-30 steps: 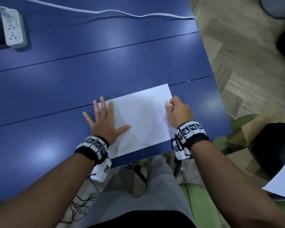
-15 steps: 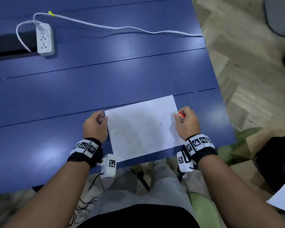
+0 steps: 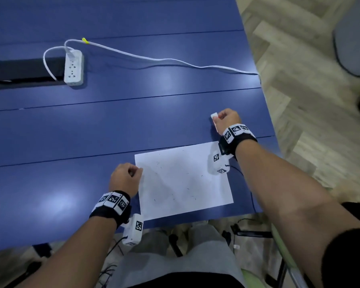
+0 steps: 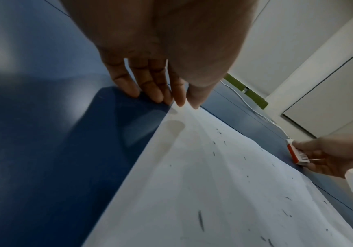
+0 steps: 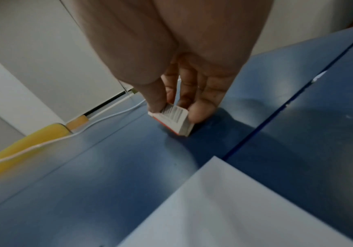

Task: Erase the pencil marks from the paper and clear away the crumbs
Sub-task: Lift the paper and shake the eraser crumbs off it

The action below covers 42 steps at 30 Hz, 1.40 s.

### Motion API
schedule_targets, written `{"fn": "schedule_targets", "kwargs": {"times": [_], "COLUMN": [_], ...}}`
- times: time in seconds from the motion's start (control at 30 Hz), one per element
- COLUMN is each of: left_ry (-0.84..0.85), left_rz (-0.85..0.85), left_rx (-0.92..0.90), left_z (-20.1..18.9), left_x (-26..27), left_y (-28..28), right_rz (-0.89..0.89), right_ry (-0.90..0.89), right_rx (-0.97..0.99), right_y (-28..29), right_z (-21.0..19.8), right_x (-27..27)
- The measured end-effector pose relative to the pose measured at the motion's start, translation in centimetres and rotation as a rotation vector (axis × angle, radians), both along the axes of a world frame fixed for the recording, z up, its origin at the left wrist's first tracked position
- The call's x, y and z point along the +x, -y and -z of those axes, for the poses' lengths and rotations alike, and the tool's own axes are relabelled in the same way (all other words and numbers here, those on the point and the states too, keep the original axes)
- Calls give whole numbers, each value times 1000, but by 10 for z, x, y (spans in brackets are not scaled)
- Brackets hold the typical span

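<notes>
Since a moment ago my right hand (image 3: 227, 119) has left the paper's right edge and carried the eraser (image 5: 174, 119) out past the paper's far right corner. On the blue table (image 3: 92, 132) the paper (image 3: 183, 179) lies flat at the near edge, specked with dark crumbs (image 4: 201, 220), with the white power strip (image 3: 73, 67) well beyond its far left corner. My right thumb and fingers pinch the eraser against the table just beyond the paper, while my left hand (image 3: 125, 178), fingers bent down, pinches the paper's far left corner.
</notes>
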State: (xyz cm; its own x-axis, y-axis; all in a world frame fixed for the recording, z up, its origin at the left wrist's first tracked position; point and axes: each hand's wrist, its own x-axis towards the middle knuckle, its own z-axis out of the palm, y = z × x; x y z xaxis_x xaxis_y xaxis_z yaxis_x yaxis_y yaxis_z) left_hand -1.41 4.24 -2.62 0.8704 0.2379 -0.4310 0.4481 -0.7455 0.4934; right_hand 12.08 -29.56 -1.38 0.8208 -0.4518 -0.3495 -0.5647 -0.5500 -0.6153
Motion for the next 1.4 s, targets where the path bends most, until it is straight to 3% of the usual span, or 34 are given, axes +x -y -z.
{"fn": "schedule_targets", "kwargs": {"times": [0.33,0.5,0.7,1.07,1.17,1.4], "left_ry": [20,68,16,-15,-16,70], "left_rz": [-28,-39,0,-127,-145,-167], "left_rx": [0,-41,-58,-163,-226,-237], "left_z": [11,5,2,22,23,9], "left_x": [-5,-2,19,32,30,18], "left_y": [2,4,4,0,-2,-8], "right_rz": [-133,-62,-152,-39,-60,-211], "right_ry": [-230,-113,-194,-330,-273,79], "right_rx": [-330,-314,-255,-144,-56,23], "right_y": [0,10,-10,-25,-20,-2], "right_z": [-6,-7,12,12,14,-6], "right_x": [15,-28,-106,-99,-100,-111]}}
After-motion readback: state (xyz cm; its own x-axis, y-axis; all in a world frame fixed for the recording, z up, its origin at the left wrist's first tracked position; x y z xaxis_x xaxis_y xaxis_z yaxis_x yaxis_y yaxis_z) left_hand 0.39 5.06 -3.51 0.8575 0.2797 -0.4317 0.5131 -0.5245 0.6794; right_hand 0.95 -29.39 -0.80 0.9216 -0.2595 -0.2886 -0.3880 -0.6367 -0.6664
